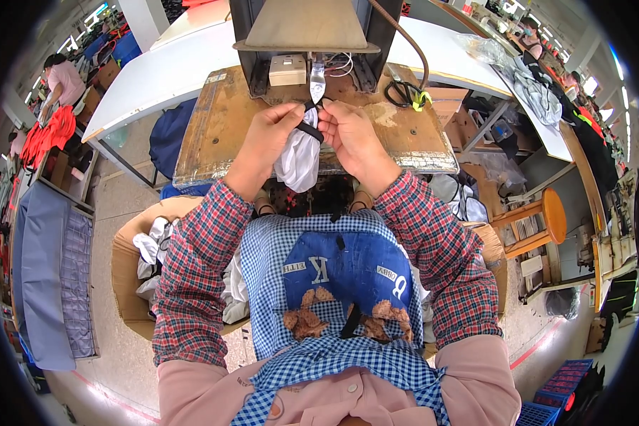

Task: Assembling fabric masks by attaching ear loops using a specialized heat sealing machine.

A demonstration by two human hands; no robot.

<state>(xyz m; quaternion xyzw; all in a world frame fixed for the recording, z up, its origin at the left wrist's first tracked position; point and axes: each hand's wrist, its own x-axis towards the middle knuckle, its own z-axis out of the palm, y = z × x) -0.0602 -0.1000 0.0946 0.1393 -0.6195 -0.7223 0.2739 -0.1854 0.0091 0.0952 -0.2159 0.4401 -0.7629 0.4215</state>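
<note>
Worn wooden workbench (220,121); white fabric piece (298,153) hangs over its near edge. Left hand (266,135) and right hand (351,135) each pinch its black strap (309,130). Risk: strap slipping, fabric dropping into lap.

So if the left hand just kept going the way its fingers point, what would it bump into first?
Probably the right hand: the left hand points inward along the black strap on the white garment they both pinch. Depth is hard to judge.

Left hand (268,133) raised ahead of my chest, fingers pinched shut | right hand (353,136) just beside it, fingertips pinched too | both forearms angled inward, elbows bent.
</note>
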